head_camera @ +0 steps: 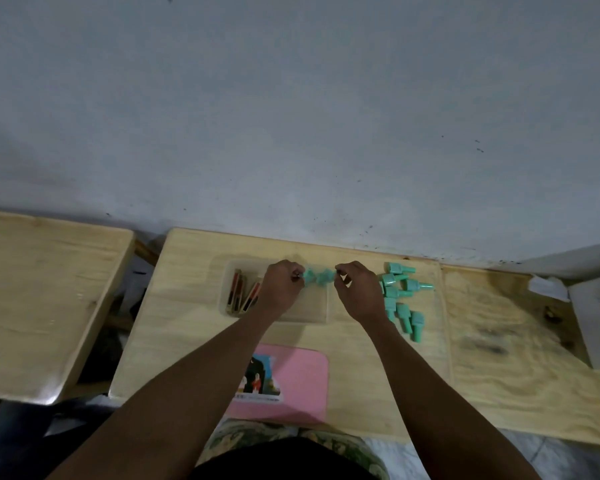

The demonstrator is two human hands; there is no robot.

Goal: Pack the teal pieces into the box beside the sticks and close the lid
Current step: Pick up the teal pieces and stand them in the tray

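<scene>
A clear plastic box lies on the wooden table, with red and gold sticks at its left end. Above the box's far edge, my left hand and my right hand each pinch one end of a pair of teal pieces held between them. Several more teal pieces lie loose on the table just right of the box. The pink lid, bearing a picture sticker, lies flat near the table's front edge.
A second wooden table stands to the left across a gap. A white box with paper sits at the far right. The grey wall runs right behind the table.
</scene>
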